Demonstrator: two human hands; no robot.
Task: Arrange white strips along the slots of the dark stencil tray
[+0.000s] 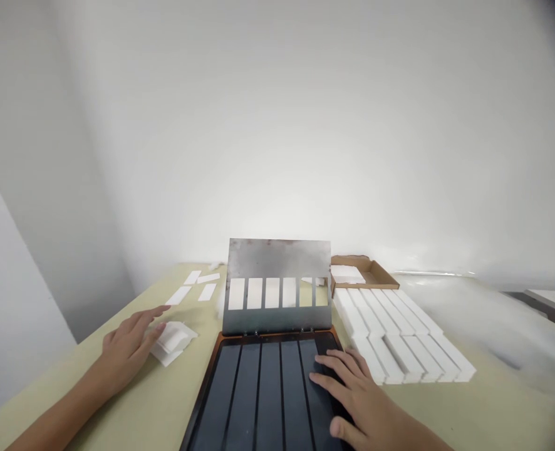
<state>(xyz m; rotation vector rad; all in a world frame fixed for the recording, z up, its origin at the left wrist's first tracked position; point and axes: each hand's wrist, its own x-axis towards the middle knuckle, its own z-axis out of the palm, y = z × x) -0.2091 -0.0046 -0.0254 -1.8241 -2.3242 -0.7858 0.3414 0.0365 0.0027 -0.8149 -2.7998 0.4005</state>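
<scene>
My left hand (129, 341) is over the left side of the table, fingers stretched out and apart. Its thumb lies over a small loose pile of white slips (176, 341); whether it presses on them I cannot tell. My right hand (347, 391) rests with spread fingers on the right end of a row of dark flat strips (244, 394). These strips lie side by side in a dark tray-like fixture with an orange-brown edge (216, 341). A metal plate (280, 257) with several rectangular windows stands raised on hinges at the fixture's back.
Several single white slips (178, 295) lie scattered at the back left. Right of the fixture, white blocks (399, 338) are stacked in rows. Behind them is a cardboard box (383, 275) holding white pieces. Clear plastic sheeting (493, 338) spreads on the right, and a pale wall (277, 125) rises behind.
</scene>
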